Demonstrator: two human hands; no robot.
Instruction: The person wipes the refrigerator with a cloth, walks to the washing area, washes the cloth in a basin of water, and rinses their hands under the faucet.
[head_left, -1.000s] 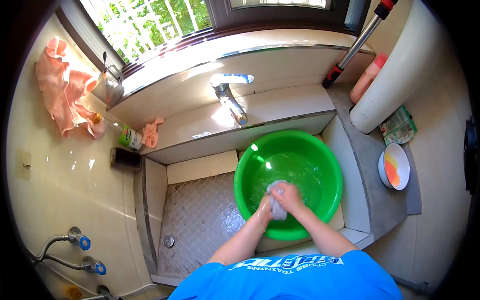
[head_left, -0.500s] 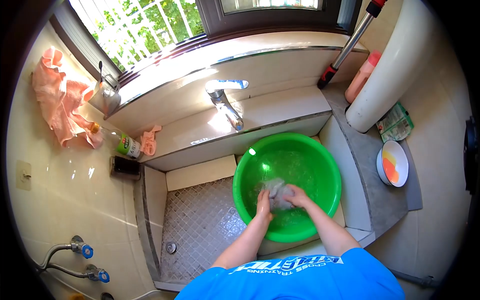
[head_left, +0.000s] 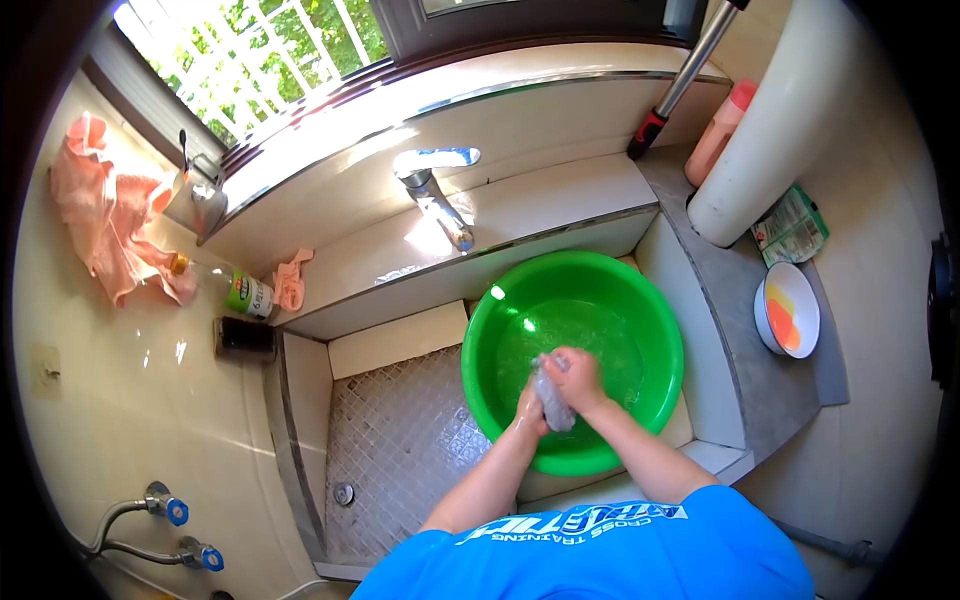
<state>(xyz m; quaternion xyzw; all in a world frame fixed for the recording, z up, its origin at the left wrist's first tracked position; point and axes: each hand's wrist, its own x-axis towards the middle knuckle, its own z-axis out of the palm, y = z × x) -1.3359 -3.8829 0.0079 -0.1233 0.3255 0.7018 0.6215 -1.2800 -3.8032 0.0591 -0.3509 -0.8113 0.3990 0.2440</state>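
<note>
A wet, light grey cloth is bunched up between my two hands, over the green basin. My right hand is closed round its upper part. On the other side my left hand presses against the cloth with its fingers curled; they are partly hidden behind it. Below the hands, shallow water with some bubbles lies in the basin.
The basin stands in a tiled sink under a chrome faucet. To the right are a white bowl, a green packet and a thick white pipe. A bottle and a pink towel are at left.
Both hands have come up from the water with the grey cloth and closed together on it. The cloth is squeezed into a narrower bundle. The view has shifted slightly.
</note>
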